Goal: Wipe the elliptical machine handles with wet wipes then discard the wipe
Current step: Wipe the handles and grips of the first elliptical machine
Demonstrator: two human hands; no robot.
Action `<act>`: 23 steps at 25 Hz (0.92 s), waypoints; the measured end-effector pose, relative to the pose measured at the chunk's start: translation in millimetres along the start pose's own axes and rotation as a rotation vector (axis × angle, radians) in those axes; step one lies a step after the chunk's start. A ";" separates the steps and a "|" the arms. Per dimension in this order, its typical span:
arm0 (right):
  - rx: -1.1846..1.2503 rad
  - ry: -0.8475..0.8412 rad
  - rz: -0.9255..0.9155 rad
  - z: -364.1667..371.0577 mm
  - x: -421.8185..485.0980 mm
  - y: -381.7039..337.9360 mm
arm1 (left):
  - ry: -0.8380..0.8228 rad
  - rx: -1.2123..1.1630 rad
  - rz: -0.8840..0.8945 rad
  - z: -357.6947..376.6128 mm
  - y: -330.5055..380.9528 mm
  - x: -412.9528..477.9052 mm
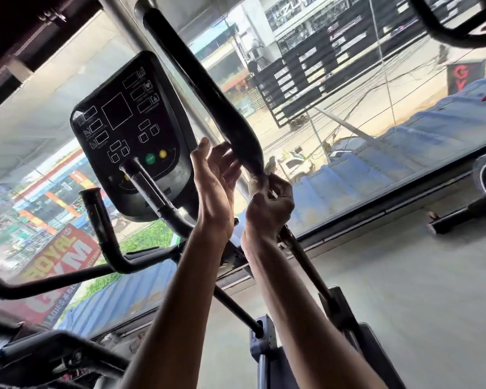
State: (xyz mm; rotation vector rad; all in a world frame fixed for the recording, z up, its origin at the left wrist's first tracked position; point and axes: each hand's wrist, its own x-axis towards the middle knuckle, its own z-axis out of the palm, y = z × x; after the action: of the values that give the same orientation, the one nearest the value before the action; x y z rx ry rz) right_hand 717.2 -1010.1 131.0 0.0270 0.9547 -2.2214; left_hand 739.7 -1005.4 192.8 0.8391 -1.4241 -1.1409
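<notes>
Left hand [213,182] and right hand [269,204], bare, centre of frame; left forearm [180,290] and right forearm [292,304], bare to the lower edge, lean, tendon ridges at the left wrist

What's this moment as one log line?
step: wipe handle | left hand: open by handle | right hand: grips wipe on handle

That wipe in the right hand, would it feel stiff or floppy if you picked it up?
Probably floppy: the wipe is bunched round the handle, gripped by the right hand. Likely light too, as it crumples small inside the fingers.
</notes>
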 end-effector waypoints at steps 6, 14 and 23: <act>0.013 -0.019 0.105 2.1 9.1 19.1 | 0.010 0.069 0.019 0.7 -1.1 1.6; 0.070 -0.023 0.085 -4.8 23.5 26.9 | 0.108 0.010 0.023 2.6 -16.5 9.1; 0.056 0.000 0.173 0.5 25.3 37.3 | 0.063 0.030 0.072 2.9 -15.8 8.3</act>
State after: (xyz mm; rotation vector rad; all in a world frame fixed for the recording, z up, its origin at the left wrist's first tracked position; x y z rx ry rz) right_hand 721.4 -1043.4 101.0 0.1303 0.8572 -2.0880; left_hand 733.9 -1017.2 180.3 0.8311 -1.4112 -1.0334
